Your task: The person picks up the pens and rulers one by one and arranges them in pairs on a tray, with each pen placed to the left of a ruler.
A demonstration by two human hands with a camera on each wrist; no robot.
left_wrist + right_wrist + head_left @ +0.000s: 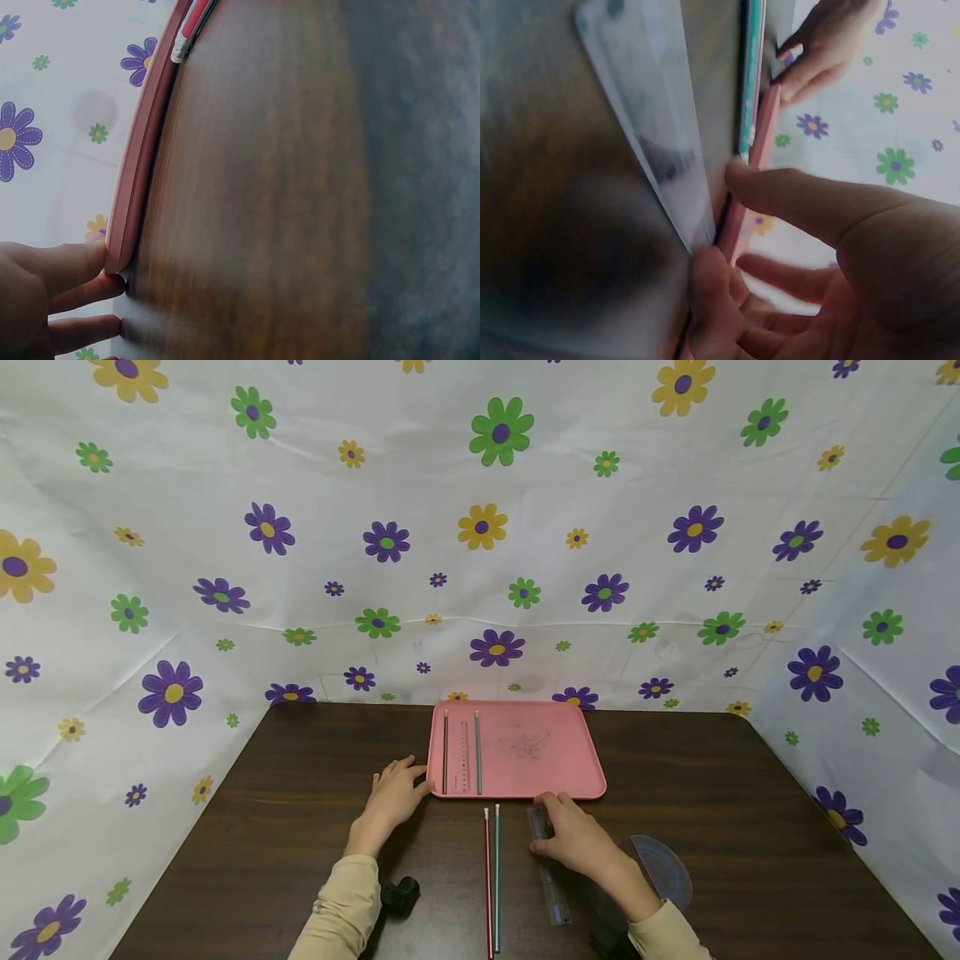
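Note:
My left hand (393,797) touches the near left corner of a pink tray (555,752), its fingers fairly straight at the rim (129,195). On the tray lie a dark pencil (445,752), a clear ruler (464,756) and a green pencil (477,752), side by side. My right hand (581,837) is spread over the far end of another clear ruler (553,893) on the table. In the right wrist view, a fingertip (709,270) meets that ruler's end, while the thumb stands apart from it. A red pencil (488,885) and a green-blue pencil (497,877) lie between the hands.
A clear protractor (663,870) lies on the dark wooden table (300,827), right of my right hand and partly behind the forearm. A black device (401,897) is at the left wrist. Flower-printed cloth (420,568) rises behind the table and at both sides.

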